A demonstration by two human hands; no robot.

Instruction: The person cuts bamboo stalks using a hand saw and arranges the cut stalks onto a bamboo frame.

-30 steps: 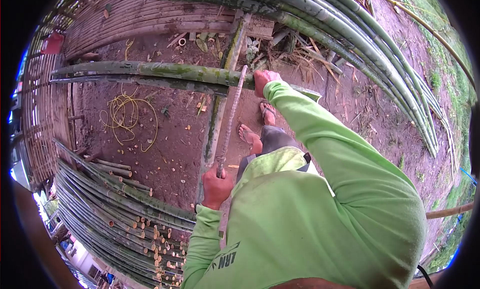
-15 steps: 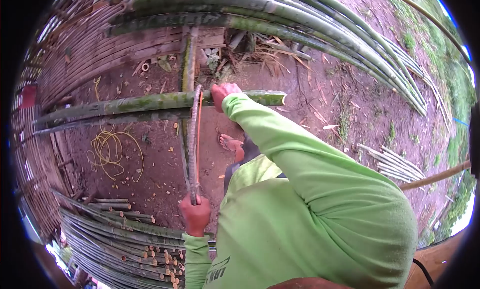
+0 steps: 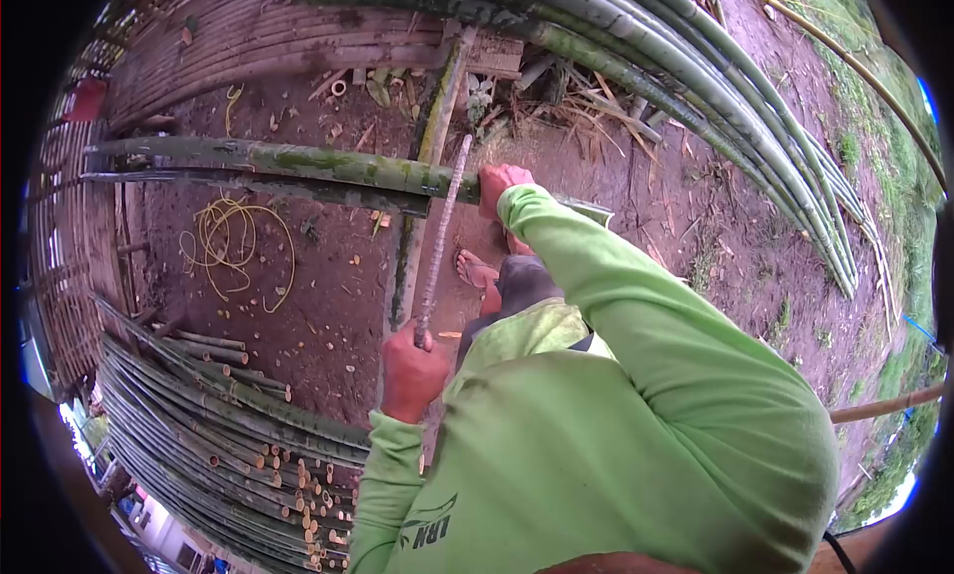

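A green bamboo pole (image 3: 328,164) lies across a wooden support beam (image 3: 437,127), and my right hand (image 3: 505,188) is closed over it near its right end. My left hand (image 3: 412,373) grips the lower end of a bow saw (image 3: 443,241), whose rough, ridged frame crosses the pole just left of my right hand. The saw's blade is hidden beneath or behind the frame from here. Below the gripped pole, a second, darker bamboo pole (image 3: 343,194) runs alongside and ends near the beam.
Long bamboo poles (image 3: 686,62) are stacked at the top right. Many thinner cut poles (image 3: 219,425) lie at the lower left. A tangled yellow cord (image 3: 224,241) rests on the dirt floor. A slatted bamboo wall (image 3: 70,226) stands at the left. My foot (image 3: 477,269) is below the pole.
The camera view has turned and shifted. The saw's frame now leans right at its top, and its orange blade, seen earlier, is out of sight. Both hands keep their holds.
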